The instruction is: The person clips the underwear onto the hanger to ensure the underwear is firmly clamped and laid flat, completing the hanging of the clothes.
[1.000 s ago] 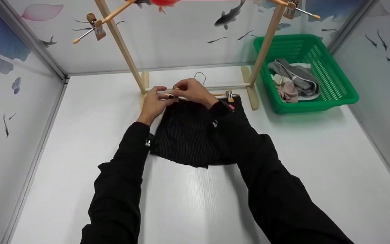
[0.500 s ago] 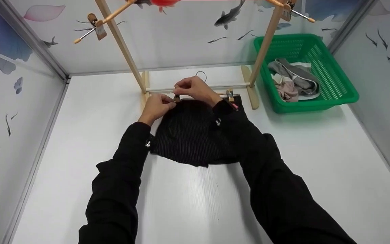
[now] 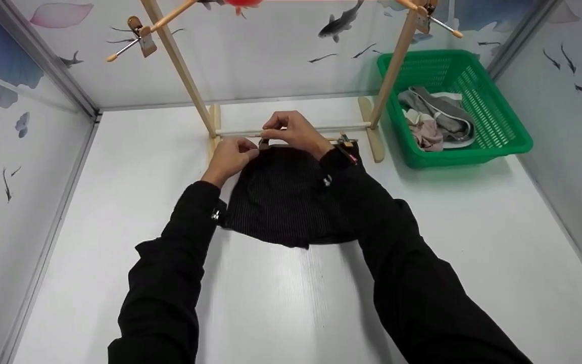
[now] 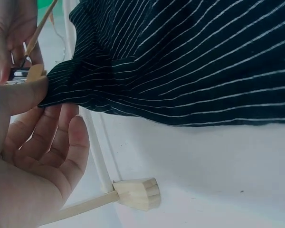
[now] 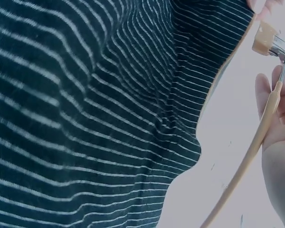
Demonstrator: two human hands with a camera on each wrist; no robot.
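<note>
Lighting bright, even, overhead. Soft glare streaks on the white table (image 3: 281, 298); faint shadows below the sleeves. Head view sharp, edges bowed. Both wrist views close, slightly soft.

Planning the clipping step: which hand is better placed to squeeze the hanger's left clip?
Probably the right hand: it pinches the left clip, while the left hand holds the striped garment's corner beside it.

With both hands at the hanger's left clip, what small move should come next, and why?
Probably close the left clip onto the corner of the striped garment. The left hand pinches that corner right at the clip, the right hand holds the clip on the hanger, and the right clip already bites the cloth.
</note>
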